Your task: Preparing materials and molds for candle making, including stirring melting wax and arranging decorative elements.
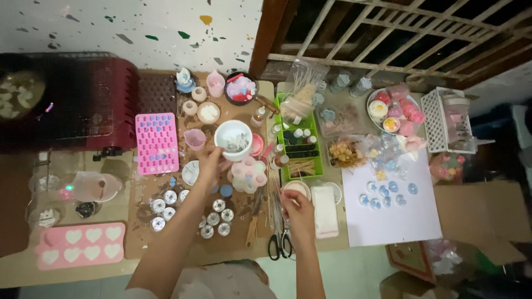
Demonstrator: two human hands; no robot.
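Nearest the camera, two bare forearms reach up over a crowded craft table (pixel 354 252). The right hand (pixel 298 209) is closed around a small round beige dish (pixel 295 189), fingers pressed to its rim, just right of black-handled scissors (pixel 280 245) and just left of a folded white cloth (pixel 325 210). Left of the scissors stand small round metal cups (pixel 217 217) in a cluster on a brown mat; far left of these lies a pink heart-shaped mould (pixel 80 245). Beyond the cups, the left hand (pixel 210 166) grips the lower wall of a white mixing cup (pixel 233 140), thumb and fingers wrapped around it; the cup hangs tilted just above a pink flower-shaped mould (pixel 249 173). The cup looks light and rigid, probably smooth-walled and slippery if wet, so a hold around its mid-wall seems safest. Left of the cup lies a pink multi-cavity mould (pixel 157 142); right of it, a green tray (pixel 302 148) of small bottles and sticks. Farthest right sit white paper (pixel 399 221) bearing blue discs and a plate (pixel 397 111) of pink pieces.
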